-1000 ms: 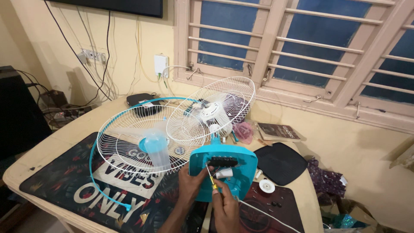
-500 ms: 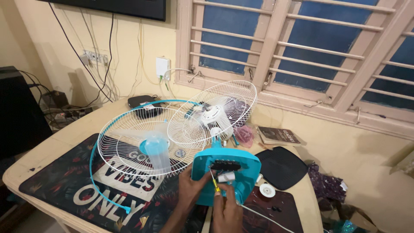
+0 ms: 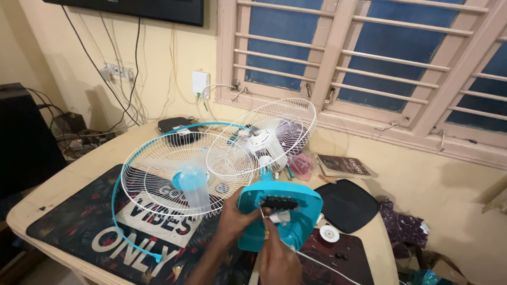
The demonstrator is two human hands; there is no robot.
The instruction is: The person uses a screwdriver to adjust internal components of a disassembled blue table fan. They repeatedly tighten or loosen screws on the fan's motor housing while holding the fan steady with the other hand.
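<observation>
The fingers (image 3: 262,228) of the right hand (image 3: 279,258) are pressed together around the slim shaft of a yellow-handled screwdriver (image 3: 264,221), whose tip points up into the underside of the turquoise fan base (image 3: 296,224). The left hand (image 3: 236,217) has its fingers curled against the base's left edge, thumb on the face, steadying it on its side; how tightly it grips cannot be told. The base stands tilted near the front middle of the table (image 3: 68,182), its underside turned toward the person, with a black switch block (image 3: 279,202) and a small white part (image 3: 281,216) showing in it.

The step in hand looks like work on a screw or terminal beside that white part. The next move seems to call for keeping the tip seated squarely while the left hand holds the base from twisting.

Just behind the base rise the white rear fan guard (image 3: 264,138) and motor; to the left lies the front guard with its turquoise rim (image 3: 158,182) on a dark printed mat (image 3: 79,221). A black pad (image 3: 346,203) and a white cable (image 3: 322,264) lie to the right.
</observation>
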